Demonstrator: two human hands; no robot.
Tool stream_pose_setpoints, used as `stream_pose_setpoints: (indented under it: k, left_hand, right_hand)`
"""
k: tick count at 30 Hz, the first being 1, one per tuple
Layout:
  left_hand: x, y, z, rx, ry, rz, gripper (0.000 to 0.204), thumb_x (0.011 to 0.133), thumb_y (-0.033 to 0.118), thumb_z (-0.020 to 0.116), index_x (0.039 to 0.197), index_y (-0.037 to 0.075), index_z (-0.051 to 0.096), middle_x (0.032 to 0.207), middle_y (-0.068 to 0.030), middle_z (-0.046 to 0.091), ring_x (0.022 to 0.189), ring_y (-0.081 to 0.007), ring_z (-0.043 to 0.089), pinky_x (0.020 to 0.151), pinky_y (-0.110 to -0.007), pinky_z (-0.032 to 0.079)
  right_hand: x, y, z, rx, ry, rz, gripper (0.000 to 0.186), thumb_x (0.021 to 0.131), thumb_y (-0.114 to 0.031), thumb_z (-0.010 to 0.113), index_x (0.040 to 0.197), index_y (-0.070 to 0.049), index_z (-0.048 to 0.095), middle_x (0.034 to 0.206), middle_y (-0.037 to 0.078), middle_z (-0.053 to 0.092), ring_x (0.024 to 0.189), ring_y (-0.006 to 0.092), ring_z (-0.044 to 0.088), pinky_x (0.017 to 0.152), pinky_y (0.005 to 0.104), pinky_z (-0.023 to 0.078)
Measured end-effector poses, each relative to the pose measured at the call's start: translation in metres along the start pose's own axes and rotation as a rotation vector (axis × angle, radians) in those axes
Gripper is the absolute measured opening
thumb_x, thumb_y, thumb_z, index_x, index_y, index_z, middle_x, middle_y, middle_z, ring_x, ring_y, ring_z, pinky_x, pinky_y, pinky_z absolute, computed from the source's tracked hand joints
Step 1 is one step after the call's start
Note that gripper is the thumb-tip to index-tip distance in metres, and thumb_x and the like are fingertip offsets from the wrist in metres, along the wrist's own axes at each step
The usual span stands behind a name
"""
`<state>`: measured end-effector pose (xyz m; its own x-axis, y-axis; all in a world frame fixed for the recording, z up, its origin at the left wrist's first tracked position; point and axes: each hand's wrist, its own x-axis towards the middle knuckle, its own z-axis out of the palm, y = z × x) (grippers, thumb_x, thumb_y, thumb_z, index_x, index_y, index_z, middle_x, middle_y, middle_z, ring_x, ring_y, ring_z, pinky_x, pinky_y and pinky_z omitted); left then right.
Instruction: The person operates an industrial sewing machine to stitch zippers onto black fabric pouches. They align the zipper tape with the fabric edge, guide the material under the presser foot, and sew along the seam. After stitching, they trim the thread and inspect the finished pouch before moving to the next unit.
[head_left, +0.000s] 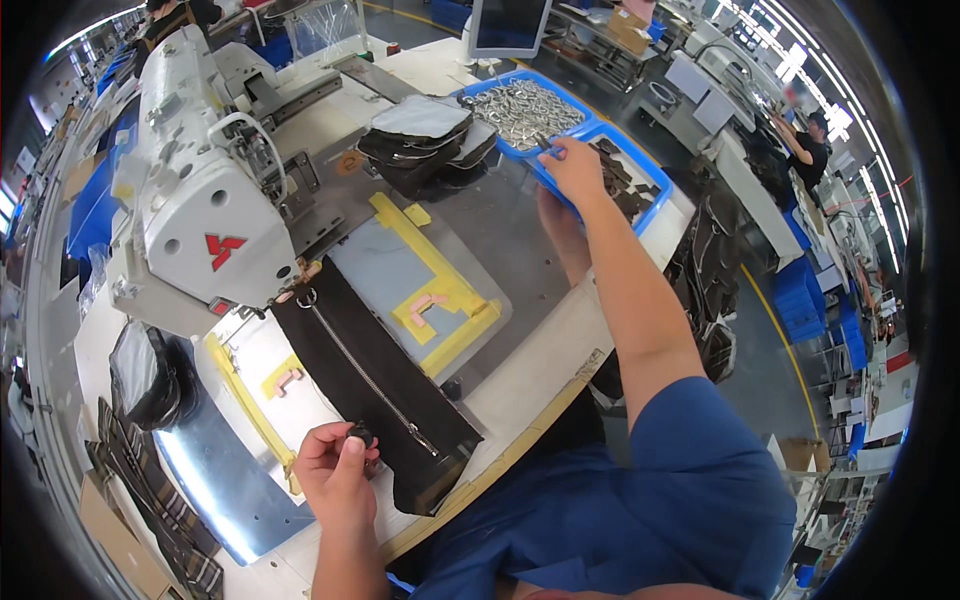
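Note:
A long dark fabric panel with a metal zipper (375,375) lies across the sewing machine's bed, its far end under the machine head (210,225). A metal D-shaped ring (309,298) rests at that far end. Beside the panel's near left edge, my left hand (340,475) is closed, thumb and fingers pinching a small dark piece (360,434). My right hand (575,172) reaches out to the blue tray of metal rings (530,115). Its fingers pinch something small and dark at the tray's near rim, too small to name.
Next to the rings stands a blue tray (655,200) with small brown pieces (620,185). Stacked dark pouches (415,140) lie beyond the template plate with yellow tape (440,280). Dark fabric pieces (710,270) hang at the right. A monitor (508,25) stands behind; another person (808,150) is far right.

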<state>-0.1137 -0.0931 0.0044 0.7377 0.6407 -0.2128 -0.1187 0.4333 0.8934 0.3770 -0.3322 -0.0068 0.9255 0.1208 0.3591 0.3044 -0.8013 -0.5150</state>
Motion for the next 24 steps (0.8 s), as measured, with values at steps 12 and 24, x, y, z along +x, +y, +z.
stream_pose_setpoints:
  k: [12, 24]
  left_hand:
    - [0.000, 0.003, 0.003, -0.020, -0.072, -0.011, 0.019, 0.096, 0.003, 0.075, 0.113, -0.002, 0.066, 0.097, -0.0100, 0.074, 0.083, -0.0144, 0.072, 0.078, -0.028, 0.061]
    - [-0.002, 0.001, -0.006, -0.168, -0.121, 0.052, 0.029, 0.101, 0.008, 0.072, 0.125, -0.005, 0.062, 0.111, -0.0158, 0.073, 0.093, -0.0202, 0.074, 0.084, -0.033, 0.062]
  right_hand:
    - [0.014, -0.022, 0.004, -0.212, 0.217, -0.230, 0.034, 0.090, -0.030, 0.081, 0.108, -0.002, 0.077, 0.101, 0.018, 0.077, 0.094, 0.0357, 0.073, 0.083, 0.0434, 0.058]
    - [-0.231, -0.228, -0.050, 0.922, -1.323, -0.439, 0.038, 0.092, -0.009, 0.081, 0.126, 0.000, 0.069, 0.105, 0.012, 0.075, 0.087, 0.0142, 0.073, 0.076, 0.0279, 0.059]
